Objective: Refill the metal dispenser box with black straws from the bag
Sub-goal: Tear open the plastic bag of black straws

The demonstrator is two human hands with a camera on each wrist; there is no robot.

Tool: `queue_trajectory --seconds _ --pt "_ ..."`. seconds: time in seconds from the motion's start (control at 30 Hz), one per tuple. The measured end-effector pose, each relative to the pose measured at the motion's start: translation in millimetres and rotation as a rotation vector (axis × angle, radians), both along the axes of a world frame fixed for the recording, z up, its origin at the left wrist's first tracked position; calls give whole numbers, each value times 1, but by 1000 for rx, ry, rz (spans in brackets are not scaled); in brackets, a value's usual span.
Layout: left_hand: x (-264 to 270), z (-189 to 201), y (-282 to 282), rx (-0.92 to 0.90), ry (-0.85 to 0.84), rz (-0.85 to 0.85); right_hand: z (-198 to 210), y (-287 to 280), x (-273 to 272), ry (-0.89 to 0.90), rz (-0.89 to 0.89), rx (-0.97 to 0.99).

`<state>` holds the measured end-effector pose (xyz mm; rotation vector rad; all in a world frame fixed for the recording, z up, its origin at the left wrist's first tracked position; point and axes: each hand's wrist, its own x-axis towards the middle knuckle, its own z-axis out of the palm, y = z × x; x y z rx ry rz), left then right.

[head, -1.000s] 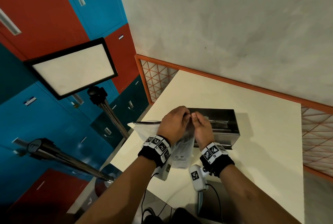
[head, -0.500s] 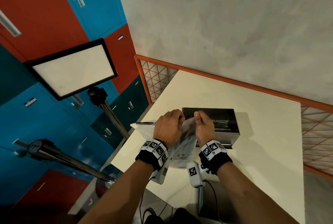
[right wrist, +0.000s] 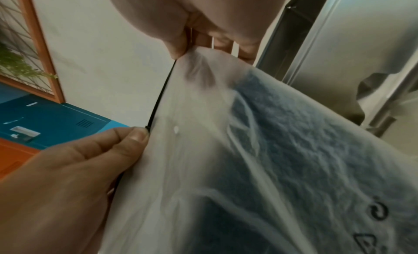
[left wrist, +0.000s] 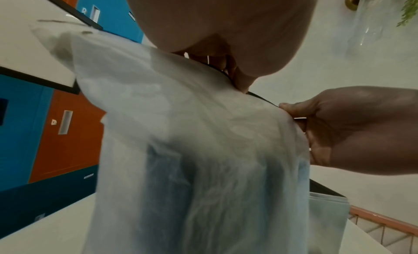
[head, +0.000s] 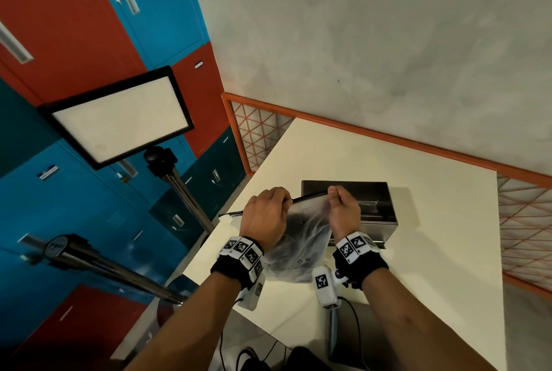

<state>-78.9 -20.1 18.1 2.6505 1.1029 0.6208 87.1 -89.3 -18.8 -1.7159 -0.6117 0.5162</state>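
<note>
Refill at an early stage, judged from the layout: metal dispenser box (head: 370, 206) standing open on the counter (head: 433, 251), no straws seen inside from the head view. Translucent bag (head: 298, 245) held up just in front of the box, mouth stretched taut between left hand (head: 264, 215) and right hand (head: 343, 209), each pinching the top edge. One black straw (right wrist: 158, 97) spanning both pinches along that edge. Remaining: transfer of straws into the box.
</note>
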Motion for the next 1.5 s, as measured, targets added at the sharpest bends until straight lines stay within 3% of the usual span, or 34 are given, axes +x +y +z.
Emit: queue_trajectory --seconds 0.1,0.23,0.3,0.4,0.5,0.97,1.5 --pt "-3 1 2 -36 23 8 9 2 0 -15 41 -49" --pt "-8 2 8 -115 72 3 24 9 5 -259 93 -156" --pt "-7 3 8 -124 96 -1 29 12 2 -491 144 -160" --pt "-3 4 6 -97 130 -29 37 15 -15 -934 377 -265" --pt "-2 1 6 -95 146 -36 39 15 -28 -1123 489 -265" --pt "-10 3 3 -163 176 -79 39 20 -22 -988 641 -352" --pt "-34 2 10 -53 206 -25 37 16 -12 -976 570 -443"
